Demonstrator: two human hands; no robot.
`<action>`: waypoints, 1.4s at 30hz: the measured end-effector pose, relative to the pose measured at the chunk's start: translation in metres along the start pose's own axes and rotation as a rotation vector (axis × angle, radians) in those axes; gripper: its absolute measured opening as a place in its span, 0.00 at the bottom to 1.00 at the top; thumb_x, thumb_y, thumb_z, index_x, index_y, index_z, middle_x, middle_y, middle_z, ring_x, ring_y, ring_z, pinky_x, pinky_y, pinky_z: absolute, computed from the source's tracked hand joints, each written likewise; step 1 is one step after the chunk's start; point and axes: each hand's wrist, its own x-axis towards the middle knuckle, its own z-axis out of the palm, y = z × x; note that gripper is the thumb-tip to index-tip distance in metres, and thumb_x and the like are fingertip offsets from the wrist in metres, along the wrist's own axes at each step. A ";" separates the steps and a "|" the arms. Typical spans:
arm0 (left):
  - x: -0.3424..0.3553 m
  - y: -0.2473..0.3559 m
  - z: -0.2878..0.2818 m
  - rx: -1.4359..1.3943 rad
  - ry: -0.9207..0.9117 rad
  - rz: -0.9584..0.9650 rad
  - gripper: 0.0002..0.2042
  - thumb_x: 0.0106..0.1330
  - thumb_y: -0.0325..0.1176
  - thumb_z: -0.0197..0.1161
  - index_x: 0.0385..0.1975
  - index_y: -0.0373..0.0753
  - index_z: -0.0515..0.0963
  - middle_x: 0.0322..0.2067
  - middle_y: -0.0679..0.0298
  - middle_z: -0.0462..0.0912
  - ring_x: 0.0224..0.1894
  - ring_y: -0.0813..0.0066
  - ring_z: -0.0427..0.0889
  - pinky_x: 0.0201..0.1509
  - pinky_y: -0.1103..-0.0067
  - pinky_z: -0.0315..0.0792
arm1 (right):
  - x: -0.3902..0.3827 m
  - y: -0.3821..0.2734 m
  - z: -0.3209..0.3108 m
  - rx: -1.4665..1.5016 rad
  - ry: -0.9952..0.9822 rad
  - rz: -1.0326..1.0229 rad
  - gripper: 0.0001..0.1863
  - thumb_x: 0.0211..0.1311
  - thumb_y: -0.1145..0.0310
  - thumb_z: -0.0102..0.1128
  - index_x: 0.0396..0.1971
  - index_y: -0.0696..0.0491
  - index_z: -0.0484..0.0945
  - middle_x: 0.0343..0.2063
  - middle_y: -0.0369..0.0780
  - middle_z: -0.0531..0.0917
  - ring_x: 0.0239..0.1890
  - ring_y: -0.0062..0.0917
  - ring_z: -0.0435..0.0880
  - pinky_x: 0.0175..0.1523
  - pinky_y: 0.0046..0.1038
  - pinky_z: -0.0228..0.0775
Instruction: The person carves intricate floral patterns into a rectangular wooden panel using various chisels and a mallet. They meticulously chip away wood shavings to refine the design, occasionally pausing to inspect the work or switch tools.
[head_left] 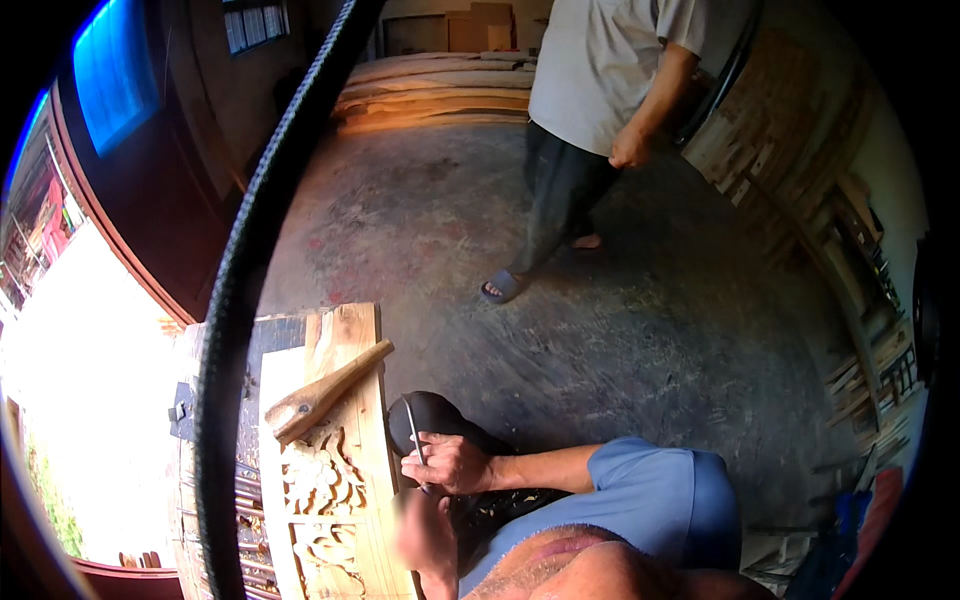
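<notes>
Toward 5 o'clock is the wearer's soft blue shirt, its short sleeve ending above a bare right forearm. The right hand, near 6 o'clock, is bare; the left hand, just clockwise, is partly blurred. Near 7 o'clock, dark cloth covers what looks like a rounded knee.

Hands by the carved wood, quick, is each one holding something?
Left hand: blurred, by the carved board; can't tell if it's open or closed.
Right hand: closed, holding a slim metal tool.
</notes>
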 end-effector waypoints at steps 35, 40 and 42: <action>-0.038 0.030 -0.015 -1.285 0.239 -0.669 0.09 0.75 0.31 0.57 0.48 0.34 0.73 0.37 0.59 0.82 0.38 0.72 0.80 0.43 0.77 0.76 | 0.041 -0.093 -0.071 -0.026 0.032 -0.360 0.04 0.62 0.71 0.66 0.29 0.51 0.80 0.23 0.39 0.81 0.23 0.30 0.79 0.29 0.31 0.72; -0.033 0.042 -0.024 -1.291 0.399 -0.664 0.10 0.74 0.31 0.56 0.50 0.35 0.71 0.36 0.59 0.82 0.37 0.74 0.80 0.42 0.78 0.76 | 0.033 -0.064 -0.052 0.276 -0.154 -0.170 0.07 0.67 0.65 0.65 0.34 0.51 0.85 0.27 0.40 0.84 0.27 0.30 0.81 0.34 0.30 0.74; -0.054 -0.005 -0.009 -1.154 0.472 -0.693 0.10 0.74 0.32 0.54 0.50 0.35 0.70 0.35 0.59 0.81 0.34 0.75 0.80 0.40 0.79 0.76 | 0.040 -0.051 -0.011 0.537 -0.206 0.091 0.12 0.73 0.61 0.59 0.39 0.53 0.86 0.34 0.43 0.86 0.34 0.33 0.84 0.41 0.32 0.77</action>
